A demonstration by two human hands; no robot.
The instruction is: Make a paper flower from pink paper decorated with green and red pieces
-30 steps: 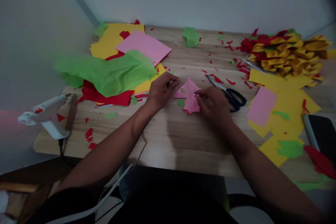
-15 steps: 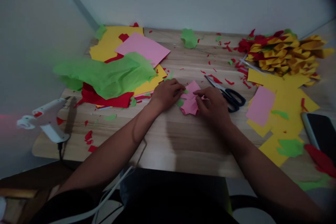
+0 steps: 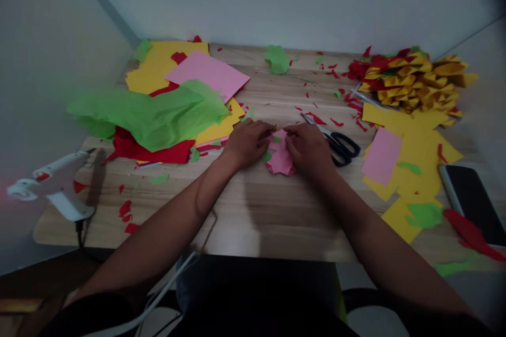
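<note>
A pink paper cutout (image 3: 281,161) with lobed edges lies on the wooden table between my two hands. My left hand (image 3: 250,143) has its curled fingers at the cutout's upper left edge. Fingers of my right hand (image 3: 310,148) are bent together over its upper right part, which they hide. A small green scrap (image 3: 277,139) rests on the cutout near the left fingertips, and another green bit (image 3: 266,156) is by its left side. Scissors (image 3: 343,146) with dark handles lie just right of my right hand, blades pointing up and left.
Green crepe paper (image 3: 158,116) covers red and yellow sheets at left, with a pink sheet (image 3: 211,75) behind. A white glue gun (image 3: 59,181) stands at the left edge. At right are folded yellow paper pieces (image 3: 415,84), yellow sheets (image 3: 421,152) and a phone (image 3: 472,202).
My right hand has shifted to the far edge of the pink cutout, closer to my left fingertips. The whole view has slid slightly, so the table things appear further left.
</note>
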